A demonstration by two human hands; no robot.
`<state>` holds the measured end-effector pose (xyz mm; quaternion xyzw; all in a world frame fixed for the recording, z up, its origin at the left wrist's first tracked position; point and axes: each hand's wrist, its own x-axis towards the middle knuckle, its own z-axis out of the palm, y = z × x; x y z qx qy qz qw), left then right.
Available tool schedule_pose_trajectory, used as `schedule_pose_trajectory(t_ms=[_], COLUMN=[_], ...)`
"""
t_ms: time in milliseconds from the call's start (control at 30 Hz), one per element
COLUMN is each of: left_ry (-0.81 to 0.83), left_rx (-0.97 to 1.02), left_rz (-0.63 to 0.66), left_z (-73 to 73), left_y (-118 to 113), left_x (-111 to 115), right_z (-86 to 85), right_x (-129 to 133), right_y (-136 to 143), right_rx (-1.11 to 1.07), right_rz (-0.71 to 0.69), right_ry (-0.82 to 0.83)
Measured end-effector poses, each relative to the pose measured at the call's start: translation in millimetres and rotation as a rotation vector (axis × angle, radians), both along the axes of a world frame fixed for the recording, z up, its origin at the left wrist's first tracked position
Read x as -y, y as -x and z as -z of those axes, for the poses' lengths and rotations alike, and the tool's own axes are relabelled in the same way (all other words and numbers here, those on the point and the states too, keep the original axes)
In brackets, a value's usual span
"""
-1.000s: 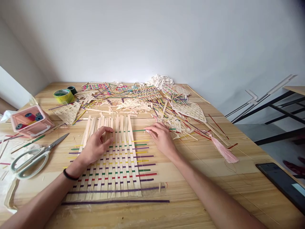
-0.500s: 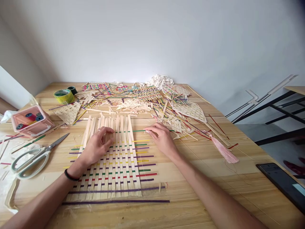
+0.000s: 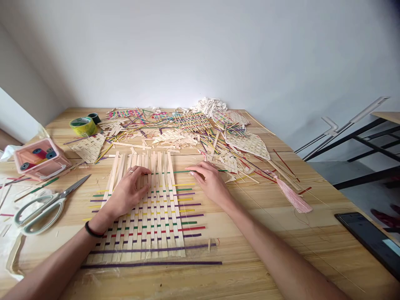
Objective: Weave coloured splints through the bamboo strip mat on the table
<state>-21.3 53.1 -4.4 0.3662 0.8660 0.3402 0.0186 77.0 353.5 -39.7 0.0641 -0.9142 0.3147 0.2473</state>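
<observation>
A mat of pale bamboo strips (image 3: pixel 158 208), crossed by purple, green, red and yellow strips, lies flat before me. My right hand (image 3: pixel 211 181) is beside its upper right edge, thumb and fingers pinched on a thin green strip (image 3: pixel 178 171). That strip runs left among the upright pale strips and also shows beyond my hand on the right. Over the upper left of the mat rests my left hand (image 3: pixel 129 191), its fingers bent onto the strips, with a gap between thumb and index finger. It covers part of the weave. Two purple strips (image 3: pixel 150 264) lie along the near edge.
White-handled scissors (image 3: pixel 46 208) and a pink box of thread spools (image 3: pixel 42 158) are at left. Yellow tape (image 3: pixel 83 126) stands behind. Loose strips and woven pieces (image 3: pixel 192 122) cover the back. A pink tassel (image 3: pixel 292 193) and a phone (image 3: pixel 368 241) lie right.
My right hand has slid very slightly left along the green strip, which stays pinched. My left hand keeps almost the same place on the mat.
</observation>
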Motion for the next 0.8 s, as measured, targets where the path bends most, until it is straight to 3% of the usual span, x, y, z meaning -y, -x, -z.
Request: schedule_pose_trajectory(t_ms=[800], left_ry=[-0.015], left_rx=[-0.041], left_rz=[0.064], left_z=[1.5], left_y=[-0.7], left_x=[1.0], right_z=[-1.3], right_x=[1.7], right_y=[-1.1], right_rx=[0.031], right_rz=[-0.008], right_ry=[-0.021])
